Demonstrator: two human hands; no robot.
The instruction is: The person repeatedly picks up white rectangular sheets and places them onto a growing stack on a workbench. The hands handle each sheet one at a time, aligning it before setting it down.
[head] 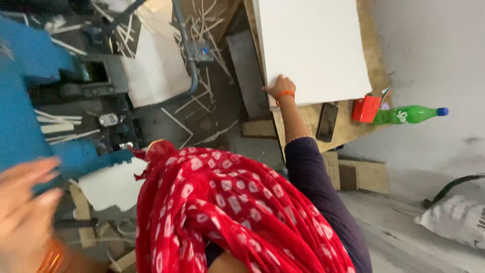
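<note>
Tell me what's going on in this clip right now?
Seen from above, the person's right hand rests on the near corner of a stack of large white sheets lying on a wooden table. The left hand is blurred, open and empty, near a blue machine. A red patterned scarf fills the foreground. On the table edge lie a black phone, a small red box and a green bottle.

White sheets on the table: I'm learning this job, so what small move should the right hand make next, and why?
Probably pinch the corner of the white sheets and lift it slightly. The right hand rests on that near corner, its grip not clearly closed, while the left hand is blurred, far off beside the blue machine.
</note>
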